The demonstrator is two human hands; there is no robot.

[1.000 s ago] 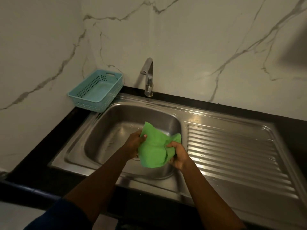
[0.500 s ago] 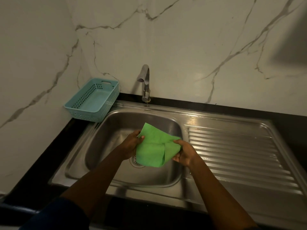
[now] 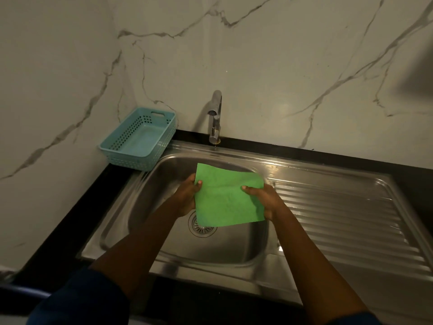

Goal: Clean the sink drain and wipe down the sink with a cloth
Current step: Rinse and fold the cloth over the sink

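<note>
- The left hand point(image 3: 187, 195) grips the left edge of the green cloth point(image 3: 227, 202). Its thumb lies on top of the fabric and its fingers curl underneath.
- The right hand point(image 3: 267, 200) pinches the cloth's right edge the same way. Its thumb lies on top and points toward the left hand, and the fingers are hidden below the fabric.
- The cloth is spread nearly flat between the two hands, in the air above the sink point(image 3: 145, 207). One far corner reaches beyond the left thumb, and the near edge hangs past the heels of both hands.
- The drain point(image 3: 202, 229) lies at the bottom of the basin, below and just nearer than the left hand. The cloth's near-left corner hides its far part.
- A ridged drainboard point(image 3: 339, 219) spreads outward from the right hand's outer side.
- The faucet point(image 3: 215, 118) stands well beyond the hands at the sink's back rim, with its spout over the basin.
- A turquoise basket point(image 3: 131, 160) sits beyond and to the outer side of the left hand, on the black counter point(image 3: 82, 207) in the corner.
- White veined wall panels point(image 3: 281, 66) rise behind everything.
- A dark blue sleeve point(image 3: 77, 299) covers the left arm near the elbow.
</note>
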